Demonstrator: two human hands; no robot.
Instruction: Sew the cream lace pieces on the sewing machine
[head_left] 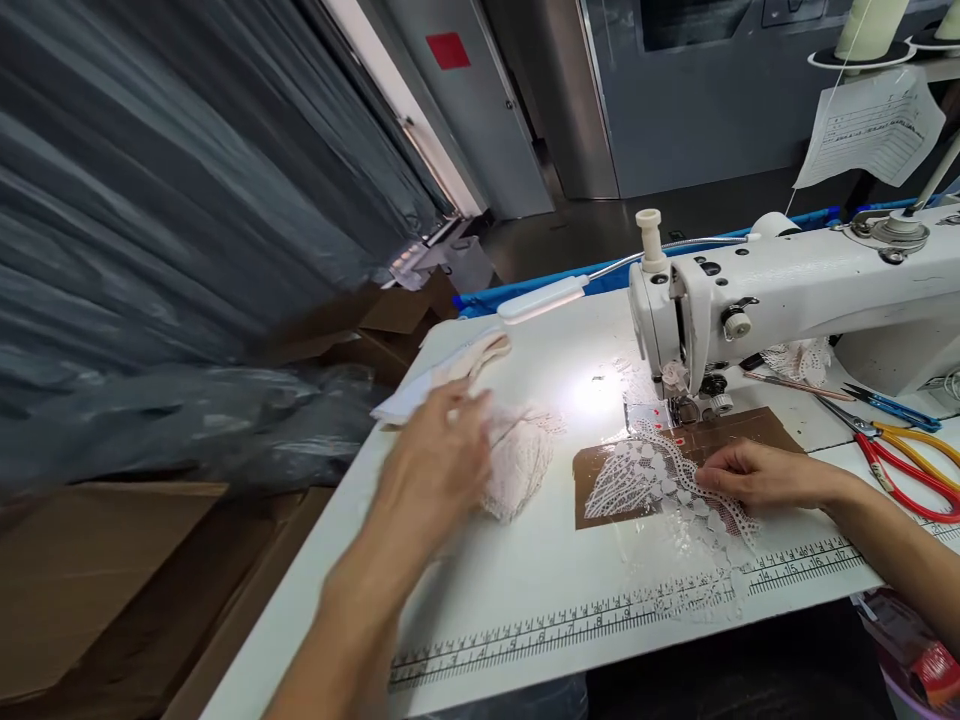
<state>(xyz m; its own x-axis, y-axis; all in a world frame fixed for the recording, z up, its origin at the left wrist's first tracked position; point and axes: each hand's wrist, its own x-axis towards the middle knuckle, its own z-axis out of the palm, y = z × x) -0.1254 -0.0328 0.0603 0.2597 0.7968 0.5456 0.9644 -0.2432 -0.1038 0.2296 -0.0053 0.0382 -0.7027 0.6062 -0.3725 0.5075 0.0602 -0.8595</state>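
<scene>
A strip of white lace (637, 470) lies just on the near side of the sewing machine (810, 285), over a brown sheet (589, 510) on the counter (570, 580). The right hand (757, 475) is at the lace's scalloped border, its fingers curled close together — whether they pinch the lace or only press it down, I cannot tell. Well to the left of the sewing machine, the left hand (439, 450) is blurred beside a paler lace piece (517, 465) and a folded cloth (457, 370); its finger spacing cannot be told. The lace should handle as light, limp and easily snagged — best held by its denser border, not the open mesh.
</scene>
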